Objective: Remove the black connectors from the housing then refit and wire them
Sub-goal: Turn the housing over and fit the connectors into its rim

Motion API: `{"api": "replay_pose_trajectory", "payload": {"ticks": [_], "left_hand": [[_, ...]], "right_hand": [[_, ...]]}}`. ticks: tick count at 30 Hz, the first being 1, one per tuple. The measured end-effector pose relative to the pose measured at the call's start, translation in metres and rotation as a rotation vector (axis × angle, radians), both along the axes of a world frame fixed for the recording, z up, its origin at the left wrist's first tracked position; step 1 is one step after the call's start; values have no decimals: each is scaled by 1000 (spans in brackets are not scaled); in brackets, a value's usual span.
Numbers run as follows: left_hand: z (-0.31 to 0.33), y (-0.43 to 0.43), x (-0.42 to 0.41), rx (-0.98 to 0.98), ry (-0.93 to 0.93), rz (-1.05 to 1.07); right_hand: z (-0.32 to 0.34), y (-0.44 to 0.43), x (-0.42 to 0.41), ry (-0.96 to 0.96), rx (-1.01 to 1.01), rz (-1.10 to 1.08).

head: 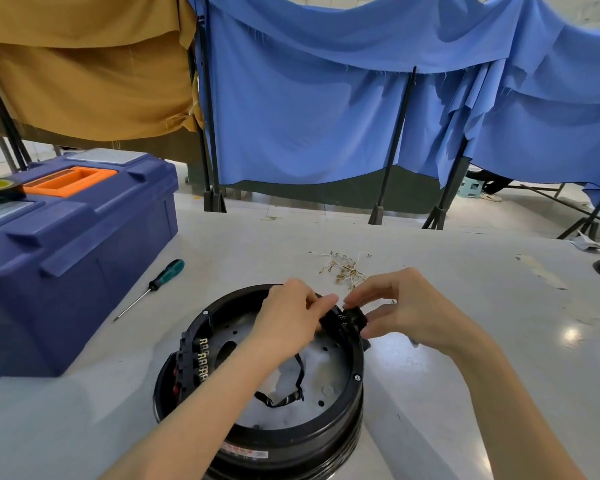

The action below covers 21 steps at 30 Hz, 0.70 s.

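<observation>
We work at the 1 o'clock point of the round black housing (355, 377), which sits on the table (482, 341) at 6 o'clock in our view. Our right hand (406, 306) pinches the black connector (353, 318) on the rim there, thumb below and forefinger above. Our left hand (288, 317) lies over the rim just beside it, fingers curled close together and forefinger reaching toward the connector's top; whether it pinches the part we cannot tell. To do this well, we judge that the left hand should steady the housing while the right eases the connector straight along its seat, without twisting, since its small metal terminals look easy to bend.

A second connector block (196, 358) with brass terminals sits at the housing's 9 o'clock. A black strap (297, 382) lies loose inside and could snag. The loose wires (343, 270) wait at 12 o'clock, near our fingertips. The screwdriver (153, 285) lies at 10 o'clock beside the blue toolbox (73, 258), well apart from our hands
</observation>
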<state>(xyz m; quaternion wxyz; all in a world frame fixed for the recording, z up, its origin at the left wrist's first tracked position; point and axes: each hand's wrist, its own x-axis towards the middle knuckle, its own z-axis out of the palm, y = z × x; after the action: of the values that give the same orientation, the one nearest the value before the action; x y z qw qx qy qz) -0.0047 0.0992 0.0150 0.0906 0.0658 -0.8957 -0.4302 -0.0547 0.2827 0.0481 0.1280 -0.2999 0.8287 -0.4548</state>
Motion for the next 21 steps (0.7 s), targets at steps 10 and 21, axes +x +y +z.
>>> {"api": "replay_pose_trajectory", "payload": {"ticks": [10, 21], "left_hand": [[-10, 13, 1, 636, -309, -24], [-9, 16, 4, 814, -351, 18]], "right_hand": [[-8, -3, -5, 25, -12, 24], [-12, -5, -6, 9, -12, -146]]}}
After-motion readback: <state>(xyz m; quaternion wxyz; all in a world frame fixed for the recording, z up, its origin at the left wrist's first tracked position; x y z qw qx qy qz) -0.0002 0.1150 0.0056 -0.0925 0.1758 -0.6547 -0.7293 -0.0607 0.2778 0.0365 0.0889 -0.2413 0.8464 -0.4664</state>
